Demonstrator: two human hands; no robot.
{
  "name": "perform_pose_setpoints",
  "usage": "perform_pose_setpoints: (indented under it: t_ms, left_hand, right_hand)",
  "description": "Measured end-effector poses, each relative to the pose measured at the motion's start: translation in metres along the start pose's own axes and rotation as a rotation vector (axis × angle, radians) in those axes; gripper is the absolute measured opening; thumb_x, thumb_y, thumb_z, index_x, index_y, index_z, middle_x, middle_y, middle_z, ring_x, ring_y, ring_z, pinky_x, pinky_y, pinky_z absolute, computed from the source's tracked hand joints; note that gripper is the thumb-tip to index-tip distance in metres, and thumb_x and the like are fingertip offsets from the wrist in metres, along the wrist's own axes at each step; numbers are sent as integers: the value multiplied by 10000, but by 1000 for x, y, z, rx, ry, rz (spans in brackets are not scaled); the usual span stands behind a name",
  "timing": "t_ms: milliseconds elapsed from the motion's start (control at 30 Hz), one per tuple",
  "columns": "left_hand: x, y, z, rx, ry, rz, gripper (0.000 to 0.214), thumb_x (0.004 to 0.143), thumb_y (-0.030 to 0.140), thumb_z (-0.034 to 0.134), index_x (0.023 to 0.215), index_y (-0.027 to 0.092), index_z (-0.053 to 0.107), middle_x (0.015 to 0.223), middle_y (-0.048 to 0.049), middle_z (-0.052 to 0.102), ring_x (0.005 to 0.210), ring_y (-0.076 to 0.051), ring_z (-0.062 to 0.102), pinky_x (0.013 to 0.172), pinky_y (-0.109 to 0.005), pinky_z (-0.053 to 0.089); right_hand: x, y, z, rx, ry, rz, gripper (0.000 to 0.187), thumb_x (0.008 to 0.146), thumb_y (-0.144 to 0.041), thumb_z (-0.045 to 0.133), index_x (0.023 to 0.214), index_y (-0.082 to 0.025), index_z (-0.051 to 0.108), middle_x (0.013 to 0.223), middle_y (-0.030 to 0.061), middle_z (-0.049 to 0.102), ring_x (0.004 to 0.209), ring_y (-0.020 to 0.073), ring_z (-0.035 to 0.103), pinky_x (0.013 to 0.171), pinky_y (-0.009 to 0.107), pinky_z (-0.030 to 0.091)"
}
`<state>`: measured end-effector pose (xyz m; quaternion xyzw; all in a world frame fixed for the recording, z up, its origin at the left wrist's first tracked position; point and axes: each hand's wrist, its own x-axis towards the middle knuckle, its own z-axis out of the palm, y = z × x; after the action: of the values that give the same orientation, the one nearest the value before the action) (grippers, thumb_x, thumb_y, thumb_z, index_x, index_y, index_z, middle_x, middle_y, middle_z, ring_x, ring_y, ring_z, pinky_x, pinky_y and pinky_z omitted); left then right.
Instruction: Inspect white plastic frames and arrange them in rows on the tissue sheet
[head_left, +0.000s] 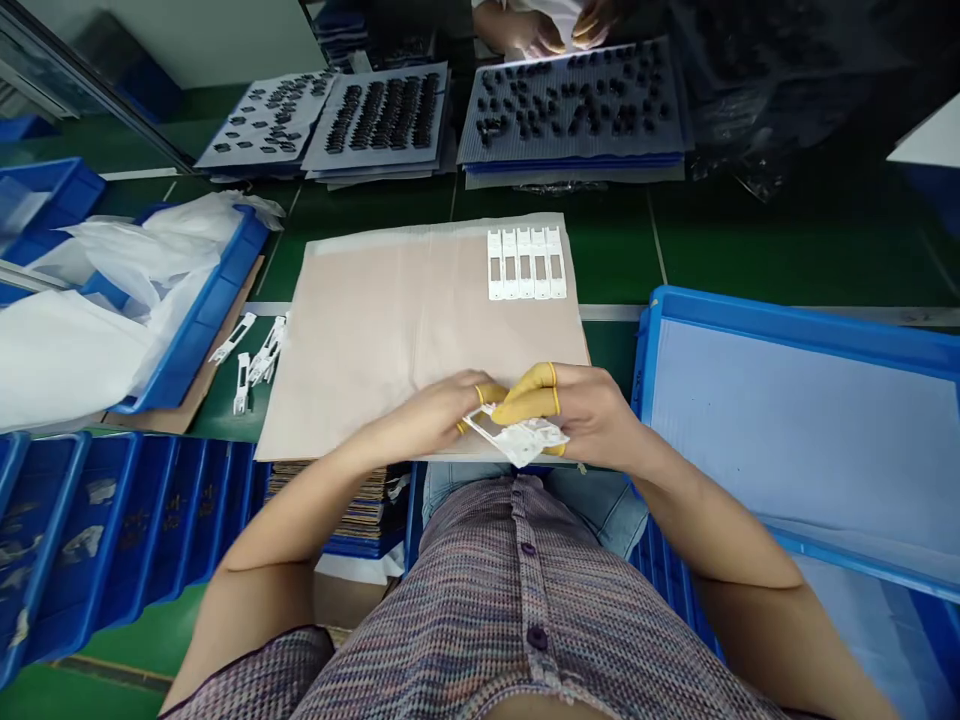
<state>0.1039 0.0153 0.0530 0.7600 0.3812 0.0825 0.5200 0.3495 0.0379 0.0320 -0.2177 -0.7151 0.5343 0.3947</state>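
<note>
Over the near edge of a paper-covered board [375, 330], both of my hands meet around one white plastic frame [480, 428]. My left hand [442, 408], with yellow finger cots, pinches the frame's left end. In my right hand [585, 412], also in yellow cots, a crumpled white cloth or tissue [531, 440] is pressed against the frame. The fingers partly hide the frame. Toward the board's far right corner, several matching white frames [526, 264] lie side by side in a row. More loose white frames [266, 350] lie on the green table left of the board.
A blue tray with a white liner [802, 400] stands on the right. At left, a blue bin [202, 330] holds white sheeting. Blue crates [112, 530] line the lower left. Sheets of small black parts [574, 105] lie across the table, near another person's hands [555, 30].
</note>
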Motion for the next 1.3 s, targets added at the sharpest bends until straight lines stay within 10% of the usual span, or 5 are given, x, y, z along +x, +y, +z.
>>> perform_pose_setpoints:
  t_ms: [300, 533, 700, 1033, 1300]
  left_hand:
    - [37, -76, -76, 719, -27, 65, 421, 1051, 93, 371, 1360, 205, 634, 1487, -108, 605, 1520, -271, 424, 1284, -576, 249]
    - [0, -65, -65, 592, 56, -166, 389, 988, 102, 451, 1319, 166, 645, 1382, -142, 641, 1315, -285, 604, 1086, -475, 531]
    - [-28, -48, -30, 335, 130, -199, 213, 991, 190, 559, 1168, 183, 678, 1229, -104, 669, 1118, -237, 676, 987, -414, 589]
    - [-25, -56, 17, 449, 194, -184, 217, 871, 278, 765, 1044, 171, 691, 1161, -128, 659, 1087, -317, 612, 920, -496, 569]
    - [-11, -59, -37, 487, 349, -142, 276, 903, 262, 636, 1146, 134, 654, 1190, -143, 626, 1101, -297, 628, 914, -459, 593]
  right_hand:
    - [42, 67, 28, -954, -36, -687, 224, 999, -23, 542, 989, -142, 732, 853, 35, 740, 751, 131, 622, 614, 270, 480]
    - [35, 85, 31, -949, -312, -471, 196, 1048, -179, 545, 1064, -111, 728, 957, 98, 742, 831, 185, 618, 673, 329, 430]
    - [28, 70, 15, -706, -503, -95, 645, 914, -683, 674, 1290, -159, 688, 1169, 134, 721, 989, 273, 632, 850, 402, 474]
    - [22, 69, 28, -691, -608, 242, 290, 922, -396, 733, 1095, -168, 782, 1091, 133, 660, 990, 270, 587, 796, 367, 447]
    - [56, 77, 3, -756, -419, 219, 309, 918, -380, 696, 1131, -171, 776, 1116, 126, 652, 1004, 275, 593, 848, 389, 427]
